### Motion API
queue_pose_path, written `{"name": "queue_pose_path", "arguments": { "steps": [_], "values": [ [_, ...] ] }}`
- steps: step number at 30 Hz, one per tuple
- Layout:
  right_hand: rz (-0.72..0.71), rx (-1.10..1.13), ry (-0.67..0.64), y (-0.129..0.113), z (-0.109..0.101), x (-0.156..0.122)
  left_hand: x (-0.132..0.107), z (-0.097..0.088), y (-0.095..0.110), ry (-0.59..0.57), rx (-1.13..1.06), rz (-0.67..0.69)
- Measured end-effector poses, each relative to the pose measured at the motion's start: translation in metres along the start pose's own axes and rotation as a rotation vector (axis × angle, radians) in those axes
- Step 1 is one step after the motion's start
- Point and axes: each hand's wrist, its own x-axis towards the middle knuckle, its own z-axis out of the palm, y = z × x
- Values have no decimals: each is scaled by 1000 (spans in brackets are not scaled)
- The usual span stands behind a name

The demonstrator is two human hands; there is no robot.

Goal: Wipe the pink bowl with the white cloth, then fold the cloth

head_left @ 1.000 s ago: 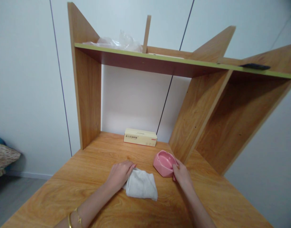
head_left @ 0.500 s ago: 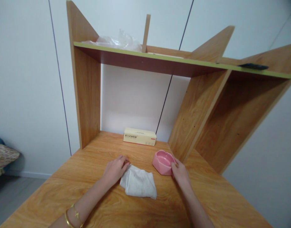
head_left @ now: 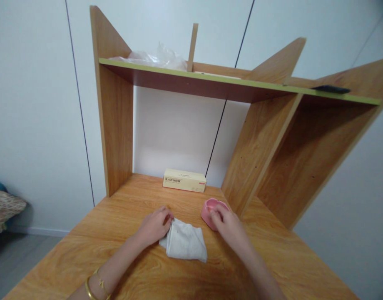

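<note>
A folded white cloth (head_left: 185, 246) lies on the wooden desk (head_left: 116, 233). My left hand (head_left: 154, 227) pinches its upper left edge, fingers curled on the fabric. A pink dish (head_left: 208, 208) sits just right of the cloth, near the shelf's upright panel. My right hand (head_left: 226, 225) lies over the dish's near side and covers most of it, fingers bent round its rim. Gold bangles show on my left wrist.
A cream box (head_left: 184, 180) with red print lies at the back of the desk. A shelf unit (head_left: 191, 79) rises above, with clear plastic (head_left: 157, 56) on top at the left and a dark flat object (head_left: 330, 88) on the right. Patterned fabric (head_left: 6, 206) sits far left.
My right hand moved left from the dish's right side onto its top and front, hiding most of it. My left hand shifted slightly and gathered the cloth's edge.
</note>
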Motion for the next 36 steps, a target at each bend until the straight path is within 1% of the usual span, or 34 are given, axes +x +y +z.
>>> {"name": "queue_pose_path", "arguments": {
  "steps": [2,3,5,6,9,11,14,17,20,22,24,28,32,34,36],
  "values": [
    [-171,-5,-192,-29,6,-14,0,0,-2,-12,-14,16],
    [-245,0,-236,-42,11,-22,0,0,-3,-14,-24,27],
    [-365,-46,-253,-60,26,-36,-1,-1,-5,-7,-52,54],
    [-405,-93,-246,-65,34,-42,-1,-1,-5,-1,-67,70],
    [-424,-158,-207,-68,54,-50,-2,-2,-5,-7,-104,117],
    [-397,-87,-179,-64,61,-48,-3,-1,-4,-26,-113,134],
    [-293,69,-60,-53,58,-42,-4,1,-2,-33,-116,138],
    [-143,208,63,-38,44,-38,-4,2,-2,10,-98,132],
    [-5,349,136,-18,29,-40,-5,1,-1,27,-49,138],
    [61,442,206,-3,21,-44,-5,0,0,6,-15,146],
    [119,512,243,14,16,-49,-5,-1,1,-12,11,146],
    [227,532,193,44,10,-60,-6,-2,3,-23,27,153],
    [283,556,166,69,6,-70,-8,-3,5,-35,37,181],
    [310,561,129,82,4,-75,-10,-4,6,-39,50,190],
    [350,519,86,97,3,-82,-10,-4,7,-41,65,188]
  ]
}}
